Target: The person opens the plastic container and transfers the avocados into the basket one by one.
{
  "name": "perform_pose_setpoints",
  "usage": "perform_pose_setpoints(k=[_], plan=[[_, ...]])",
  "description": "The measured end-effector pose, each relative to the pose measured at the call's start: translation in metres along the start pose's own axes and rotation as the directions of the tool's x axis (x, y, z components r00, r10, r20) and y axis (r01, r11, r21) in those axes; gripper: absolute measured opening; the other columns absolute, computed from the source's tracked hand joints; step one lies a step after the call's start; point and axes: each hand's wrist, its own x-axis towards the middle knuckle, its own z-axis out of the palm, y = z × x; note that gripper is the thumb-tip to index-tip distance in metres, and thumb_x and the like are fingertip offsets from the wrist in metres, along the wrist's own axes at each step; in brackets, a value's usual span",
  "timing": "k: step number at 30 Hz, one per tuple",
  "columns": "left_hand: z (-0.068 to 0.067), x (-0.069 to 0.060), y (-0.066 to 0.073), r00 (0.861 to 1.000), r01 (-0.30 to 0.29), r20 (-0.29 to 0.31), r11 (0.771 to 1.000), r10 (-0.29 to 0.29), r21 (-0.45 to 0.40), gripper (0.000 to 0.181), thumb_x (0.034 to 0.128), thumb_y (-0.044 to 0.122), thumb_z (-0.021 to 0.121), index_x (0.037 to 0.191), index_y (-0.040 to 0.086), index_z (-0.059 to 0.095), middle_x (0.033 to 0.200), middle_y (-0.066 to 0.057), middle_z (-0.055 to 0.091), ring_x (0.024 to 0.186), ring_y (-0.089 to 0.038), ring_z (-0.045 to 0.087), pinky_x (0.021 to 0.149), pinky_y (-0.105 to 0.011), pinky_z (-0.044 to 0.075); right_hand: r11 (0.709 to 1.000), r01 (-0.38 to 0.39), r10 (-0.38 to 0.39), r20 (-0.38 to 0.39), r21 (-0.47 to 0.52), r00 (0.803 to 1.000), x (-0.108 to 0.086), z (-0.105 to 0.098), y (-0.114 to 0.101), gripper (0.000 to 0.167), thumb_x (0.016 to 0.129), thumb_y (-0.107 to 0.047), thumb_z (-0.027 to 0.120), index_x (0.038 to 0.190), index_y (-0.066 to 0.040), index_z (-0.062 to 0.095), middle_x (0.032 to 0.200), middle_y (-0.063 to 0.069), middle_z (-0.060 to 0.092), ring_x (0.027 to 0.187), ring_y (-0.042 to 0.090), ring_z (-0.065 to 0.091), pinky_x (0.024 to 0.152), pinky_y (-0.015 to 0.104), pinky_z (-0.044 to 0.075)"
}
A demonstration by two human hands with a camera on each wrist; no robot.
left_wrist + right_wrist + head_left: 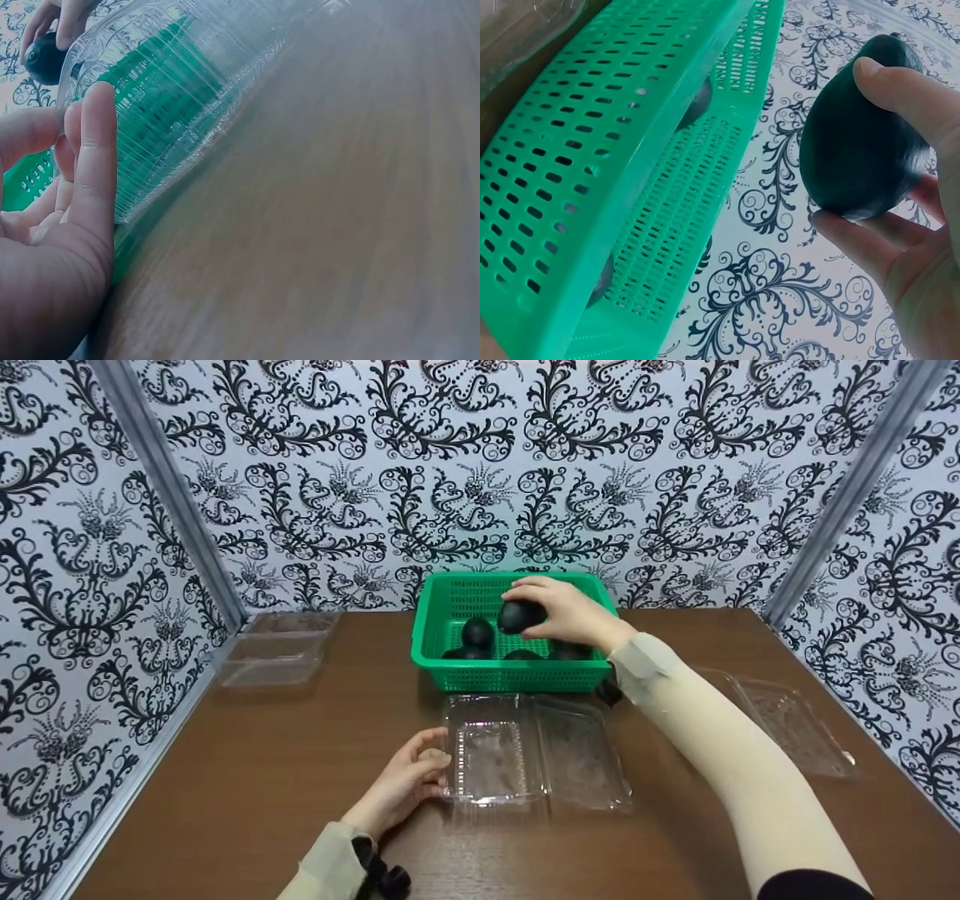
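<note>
A dark, pear-shaped avocado is held in the right hand, raised above the green plastic basket. In the right wrist view, thumb and fingers grip the avocado from its sides, outside contact with the basket. Several more avocados, such as one standing out at the left, lie inside, partly hidden by the front wall. In front of the basket sits an opened clear plastic clamshell box, its lid folded out rightward. The left hand pinches the box's left edge.
Clear plastic containers stand at the back left of the brown table. Another clear plastic piece lies on the right, partly behind the right forearm. Patterned walls close in the back and both sides.
</note>
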Motion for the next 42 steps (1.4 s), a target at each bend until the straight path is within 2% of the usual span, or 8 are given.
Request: perform_pose_setpoints(k=[12, 21, 31, 36, 42], plan=[[0.002, 0.000, -0.002, 1.000, -0.004, 0.018, 1.000, 0.004, -0.007, 0.061, 0.0916, 0.004, 0.060, 0.143, 0.000, 0.028, 0.090, -0.004, 0.053, 0.064, -0.011, 0.053, 0.056, -0.022, 0.049, 0.999, -0.051, 0.052, 0.033, -0.013, 0.998, 0.009, 0.008, 0.013, 0.060, 0.079, -0.017, 0.079, 0.135, -0.018, 0.057, 0.144, 0.010, 0.045, 0.129, 0.033, 0.044, 0.105, 0.048, 0.039], [0.000, 0.002, -0.004, 1.000, -0.015, 0.015, 1.000, 0.015, -0.010, 0.062, 0.0912, 0.004, 0.060, 0.144, 0.000, 0.028, 0.087, -0.003, 0.053, 0.063, -0.010, 0.052, 0.054, -0.020, 0.048, 0.998, -0.061, 0.063, 0.061, -0.032, 0.996, 0.019, 0.017, 0.023, 0.061, 0.079, -0.017, 0.079, 0.135, -0.017, 0.057, 0.141, 0.011, 0.047, 0.128, 0.031, 0.045, 0.105, 0.046, 0.039], [-0.004, -0.003, 0.000, 1.000, -0.017, 0.008, 1.000, 0.017, -0.018, 0.061, 0.0911, 0.002, 0.059, 0.143, -0.001, 0.028, 0.089, -0.004, 0.054, 0.063, -0.010, 0.052, 0.054, -0.021, 0.048, 0.995, -0.098, 0.099, 0.067, -0.017, 0.993, 0.024, 0.031, 0.027, 0.060, 0.080, -0.017, 0.078, 0.137, -0.017, 0.056, 0.144, 0.010, 0.045, 0.128, 0.032, 0.044, 0.106, 0.048, 0.038], [-0.004, -0.002, 0.002, 1.000, -0.019, 0.000, 1.000, 0.019, -0.006, 0.061, 0.0907, 0.002, 0.059, 0.143, -0.001, 0.029, 0.090, -0.005, 0.054, 0.063, -0.011, 0.052, 0.055, -0.021, 0.048, 0.995, -0.100, 0.100, 0.056, -0.004, 0.993, 0.023, 0.042, 0.031, 0.059, 0.081, -0.014, 0.077, 0.137, -0.016, 0.056, 0.145, 0.012, 0.044, 0.129, 0.033, 0.044, 0.105, 0.048, 0.039], [-0.001, 0.001, -0.002, 1.000, -0.014, 0.016, 1.000, 0.014, -0.009, 0.060, 0.0912, 0.002, 0.059, 0.143, -0.001, 0.029, 0.089, -0.004, 0.054, 0.064, -0.010, 0.053, 0.055, -0.022, 0.049, 0.991, -0.131, 0.130, 0.068, 0.010, 0.989, 0.017, 0.051, 0.038, 0.057, 0.082, -0.013, 0.076, 0.136, -0.015, 0.056, 0.144, 0.012, 0.045, 0.129, 0.032, 0.044, 0.104, 0.046, 0.040]])
